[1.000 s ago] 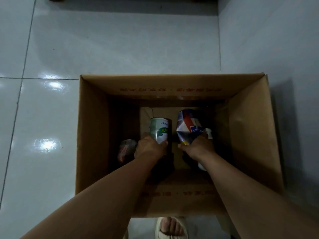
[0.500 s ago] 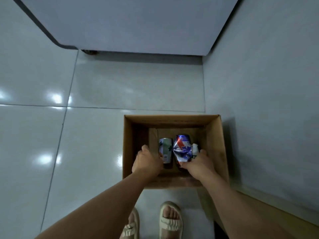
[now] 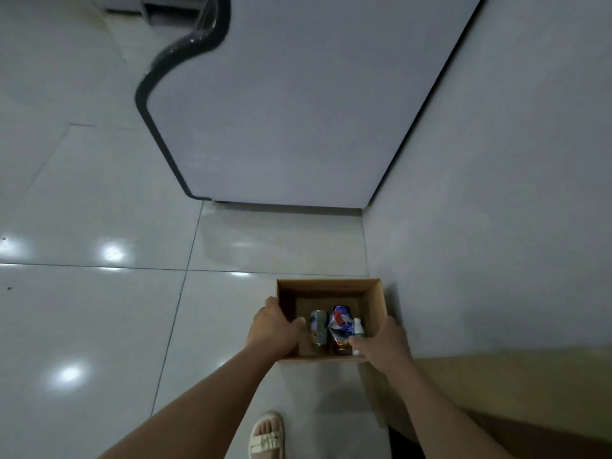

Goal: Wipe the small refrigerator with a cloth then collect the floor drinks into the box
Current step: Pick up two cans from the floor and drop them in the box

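An open cardboard box (image 3: 326, 286) sits on the tiled floor by the wall. Inside it lie a green-and-white can (image 3: 318, 329), a crumpled blue-and-red can (image 3: 341, 326) and a small white bottle (image 3: 357, 329). My left hand (image 3: 273, 329) grips the box's left wall, thumb inside. My right hand (image 3: 384, 342) grips the right wall, thumb inside near the bottle. The white refrigerator (image 3: 298, 101) with a dark edge stands beyond the box.
A grey wall (image 3: 496, 193) runs along the right. A yellowish wooden surface (image 3: 513, 392) lies at the lower right. My sandalled foot (image 3: 268, 435) stands just behind the box. Glossy floor tiles (image 3: 99, 309) spread to the left.
Both hands have let go of the cans and moved out to the box's side walls. The view has risen, so the box looks smaller and the refrigerator has come into sight.
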`<state>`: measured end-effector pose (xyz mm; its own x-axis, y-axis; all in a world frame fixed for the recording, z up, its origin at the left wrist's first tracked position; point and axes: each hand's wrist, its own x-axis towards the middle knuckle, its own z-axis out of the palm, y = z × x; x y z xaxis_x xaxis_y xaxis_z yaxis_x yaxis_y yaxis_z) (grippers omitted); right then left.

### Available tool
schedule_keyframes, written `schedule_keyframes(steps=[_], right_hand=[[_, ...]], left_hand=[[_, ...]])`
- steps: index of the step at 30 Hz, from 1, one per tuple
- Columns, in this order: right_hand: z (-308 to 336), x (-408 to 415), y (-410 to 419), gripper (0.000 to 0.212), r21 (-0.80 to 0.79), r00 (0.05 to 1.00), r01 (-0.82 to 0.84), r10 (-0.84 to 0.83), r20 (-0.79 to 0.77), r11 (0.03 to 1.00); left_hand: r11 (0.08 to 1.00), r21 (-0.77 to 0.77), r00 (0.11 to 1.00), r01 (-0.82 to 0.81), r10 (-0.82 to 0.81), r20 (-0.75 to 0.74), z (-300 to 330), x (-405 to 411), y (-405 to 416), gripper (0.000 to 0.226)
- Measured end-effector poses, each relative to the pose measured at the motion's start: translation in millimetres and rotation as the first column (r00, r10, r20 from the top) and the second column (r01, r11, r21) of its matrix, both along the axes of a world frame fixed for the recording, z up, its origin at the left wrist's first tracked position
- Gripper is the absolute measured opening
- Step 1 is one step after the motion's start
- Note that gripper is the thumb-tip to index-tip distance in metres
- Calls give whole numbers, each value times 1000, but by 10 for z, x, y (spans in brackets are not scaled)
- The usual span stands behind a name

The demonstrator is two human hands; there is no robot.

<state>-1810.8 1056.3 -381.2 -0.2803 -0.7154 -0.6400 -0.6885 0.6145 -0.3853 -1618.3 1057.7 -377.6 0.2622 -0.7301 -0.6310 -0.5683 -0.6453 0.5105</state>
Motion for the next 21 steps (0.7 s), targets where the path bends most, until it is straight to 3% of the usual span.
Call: schedule_keyframes(steps=[11,21], right_hand=[[1288,219,773,70,-124,991,-116,122,48,985],[2114,865,1414,76,-189,939,-308,330,95,932]], left_hand=[[977,-116,983,-177,170,-66,1449,334,1087,69],[906,-141,914,-399,381,-139,2244,853,2146,71]])
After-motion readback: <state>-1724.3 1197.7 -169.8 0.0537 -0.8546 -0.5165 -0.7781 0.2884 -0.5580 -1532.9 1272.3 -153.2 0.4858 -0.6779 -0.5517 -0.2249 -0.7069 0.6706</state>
